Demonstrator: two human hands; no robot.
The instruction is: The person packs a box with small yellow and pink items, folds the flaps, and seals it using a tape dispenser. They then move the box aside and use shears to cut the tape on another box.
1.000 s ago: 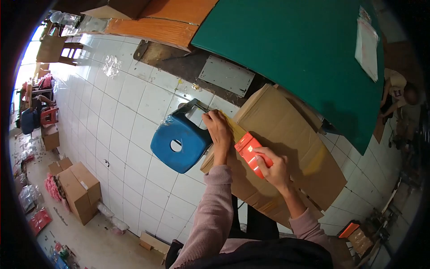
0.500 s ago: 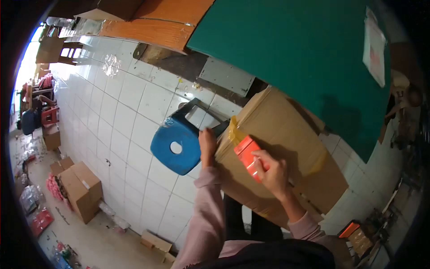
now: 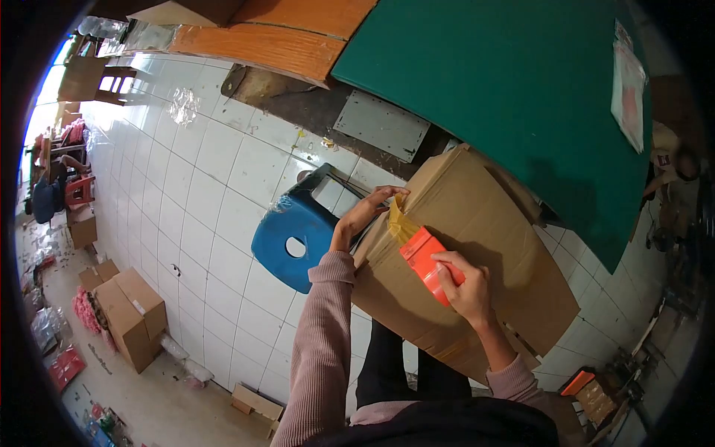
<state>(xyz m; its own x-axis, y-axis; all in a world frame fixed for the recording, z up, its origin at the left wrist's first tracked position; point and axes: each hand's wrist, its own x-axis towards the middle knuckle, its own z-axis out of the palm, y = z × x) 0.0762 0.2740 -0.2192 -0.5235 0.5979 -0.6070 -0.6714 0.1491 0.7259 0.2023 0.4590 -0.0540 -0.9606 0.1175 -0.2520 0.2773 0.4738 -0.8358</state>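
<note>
My right hand (image 3: 465,292) grips an orange-red tape dispenser (image 3: 424,261) low over the large cardboard box (image 3: 477,216). From the dispenser's front, yellowish tape (image 3: 402,223) runs to the box's left edge. There my left hand (image 3: 365,212) reaches along the edge with its fingers stretched out, fingertips right at the tape's upper end. Beneath and left of that hand stands a blue plastic stool (image 3: 279,249) with a round hole in its seat.
A green-topped table (image 3: 484,89) lies beyond the box, beside an orange wooden surface (image 3: 261,48). Another cardboard box (image 3: 132,316) stands on the floor at left, near clear plastic wrap (image 3: 185,104) and scraps. A person (image 3: 670,160) is at the far right.
My left hand has moved up from beside the stool to the tape at the box edge, its fingers now extended. The dispenser has shifted slightly right and down in view.
</note>
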